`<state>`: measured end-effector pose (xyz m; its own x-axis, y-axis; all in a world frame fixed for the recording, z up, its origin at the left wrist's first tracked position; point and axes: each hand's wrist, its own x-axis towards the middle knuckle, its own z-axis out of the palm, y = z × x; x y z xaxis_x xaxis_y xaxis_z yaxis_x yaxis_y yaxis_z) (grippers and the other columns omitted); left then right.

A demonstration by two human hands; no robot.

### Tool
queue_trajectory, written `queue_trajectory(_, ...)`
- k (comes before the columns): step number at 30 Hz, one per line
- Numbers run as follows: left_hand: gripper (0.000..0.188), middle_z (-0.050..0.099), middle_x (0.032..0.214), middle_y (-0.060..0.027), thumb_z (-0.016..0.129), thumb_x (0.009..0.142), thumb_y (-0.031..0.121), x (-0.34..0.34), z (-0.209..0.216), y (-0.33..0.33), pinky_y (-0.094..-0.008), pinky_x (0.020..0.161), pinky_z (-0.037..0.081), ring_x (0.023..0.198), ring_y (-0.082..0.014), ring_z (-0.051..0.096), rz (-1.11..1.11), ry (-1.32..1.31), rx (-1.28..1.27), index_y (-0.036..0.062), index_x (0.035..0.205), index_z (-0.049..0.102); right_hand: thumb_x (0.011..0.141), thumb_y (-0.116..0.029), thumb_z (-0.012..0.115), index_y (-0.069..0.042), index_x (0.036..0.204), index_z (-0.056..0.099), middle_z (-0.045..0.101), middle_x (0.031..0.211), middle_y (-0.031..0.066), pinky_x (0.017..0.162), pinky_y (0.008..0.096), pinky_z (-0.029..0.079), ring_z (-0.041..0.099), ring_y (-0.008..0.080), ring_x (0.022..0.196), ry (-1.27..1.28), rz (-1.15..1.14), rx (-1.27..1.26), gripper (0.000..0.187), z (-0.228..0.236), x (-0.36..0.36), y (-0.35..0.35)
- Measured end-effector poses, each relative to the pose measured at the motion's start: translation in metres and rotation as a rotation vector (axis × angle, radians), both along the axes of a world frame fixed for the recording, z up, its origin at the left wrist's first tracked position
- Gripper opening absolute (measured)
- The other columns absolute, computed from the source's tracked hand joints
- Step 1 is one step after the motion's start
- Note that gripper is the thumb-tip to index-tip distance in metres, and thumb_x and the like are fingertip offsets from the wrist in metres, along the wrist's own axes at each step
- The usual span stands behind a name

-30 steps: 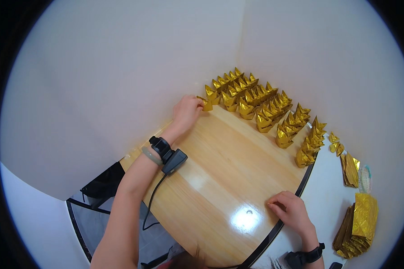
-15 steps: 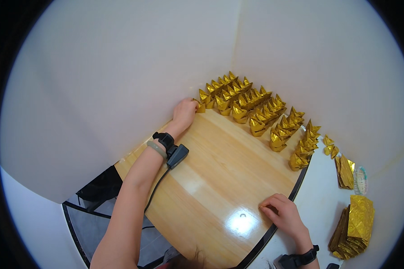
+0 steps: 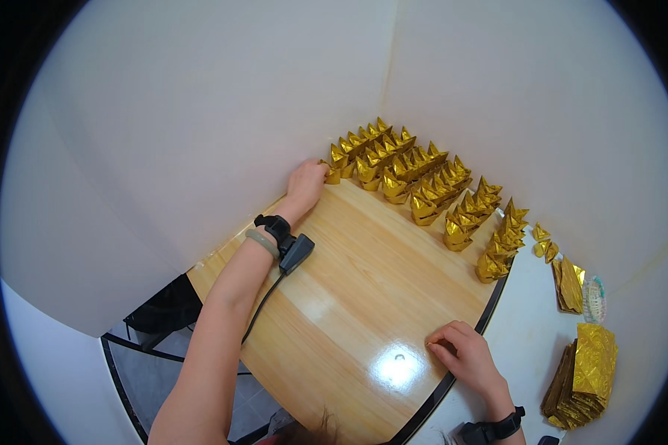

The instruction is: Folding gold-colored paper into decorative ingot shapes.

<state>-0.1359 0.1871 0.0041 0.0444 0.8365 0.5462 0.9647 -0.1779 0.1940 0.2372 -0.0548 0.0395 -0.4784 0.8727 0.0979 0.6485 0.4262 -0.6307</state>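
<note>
Reaching to the far left edge of the wooden table, my left hand [image 3: 306,187] has its fingers closed on a folded gold paper ingot [image 3: 334,176]. This ingot stands at the near end of the leftmost row, beside the wall. Several rows of gold paper ingots [image 3: 425,208] fill the far side of the tabletop, their pointed ends upward. My right hand [image 3: 465,356] rests near the table's right edge, thumb and fingers curled together. Whatever its fingertips may hold is too small or hidden to make out.
On the white surface at right are a stack of gold paper sheets [image 3: 595,363], a smaller gold stack [image 3: 568,285], a pale woven basket [image 3: 594,299] and a few small gold pieces [image 3: 542,241]. White walls [image 3: 200,133] border the table. A cable [image 3: 260,311] hangs from my left wrist device.
</note>
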Motion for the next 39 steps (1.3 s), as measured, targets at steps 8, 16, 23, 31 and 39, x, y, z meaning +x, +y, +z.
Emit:
queue_trajectory(8, 0.012, 0.062, 0.094, -0.0123, 0.056, 0.082, 0.009, -0.005, 0.004, -0.012, -0.0426, 0.077, 0.050, 0.095, -0.0312, 0.060, -0.002, 0.008, -0.024, 0.0059, 0.088, 0.067, 0.085, -0.014, 0.065, -0.009, 0.089, 0.064, 0.061, 0.087, 0.0062, 0.074, 0.0342, 0.050, 0.060, 0.0254, 0.086, -0.014, -0.001, -0.005, 0.006, -0.001, 0.000, 0.001)
queue_trajectory(16, 0.020, 0.063, 0.102, -0.0139, 0.052, 0.086, 0.012, 0.012, 0.016, -0.024, -0.0452, 0.083, 0.048, 0.097, -0.0332, 0.060, 0.113, -0.222, 0.015, 0.0079, 0.103, 0.062, 0.085, -0.016, 0.063, -0.009, 0.093, 0.064, 0.062, 0.089, 0.0075, 0.075, 0.0362, 0.051, 0.060, 0.0271, 0.088, -0.049, 0.013, 0.028, 0.010, 0.008, 0.010, -0.002)
queue_trajectory(23, 0.016, 0.061, 0.084, -0.0048, 0.063, 0.084, 0.012, 0.038, 0.003, -0.041, -0.0307, 0.066, 0.048, 0.074, -0.0171, 0.059, -0.268, -0.464, -0.056, 0.0069, 0.098, 0.059, 0.081, -0.016, 0.068, -0.008, 0.100, 0.062, 0.063, 0.096, 0.0096, 0.077, 0.0388, 0.050, 0.060, 0.0293, 0.092, -0.240, -0.307, 0.280, 0.021, 0.031, 0.058, 0.000)
queue_trajectory(31, 0.010, 0.062, 0.077, 0.0034, 0.063, 0.090, 0.015, 0.107, 0.039, -0.121, -0.0187, 0.058, 0.042, 0.066, -0.0028, 0.051, -0.697, -0.903, -0.874, 0.0056, 0.094, 0.064, 0.083, -0.046, 0.067, -0.001, 0.144, 0.034, 0.030, 0.150, 0.0226, 0.112, 0.0525, 0.026, 0.027, 0.0357, 0.140, -1.092, -1.127, 0.218, 0.083, 0.047, 0.145, -0.049)
queue_trajectory(39, 0.012, 0.062, 0.080, 0.0032, 0.064, 0.090, 0.016, 0.115, 0.026, -0.122, -0.0187, 0.060, 0.043, 0.067, -0.0035, 0.053, -0.774, -0.909, -0.978, 0.0051, 0.096, 0.064, 0.090, -0.042, 0.059, 0.000, 0.146, 0.029, 0.027, 0.150, 0.0262, 0.106, 0.0655, 0.024, 0.025, 0.0414, 0.140, -1.101, -1.171, -0.043, 0.076, 0.002, 0.165, -0.067)
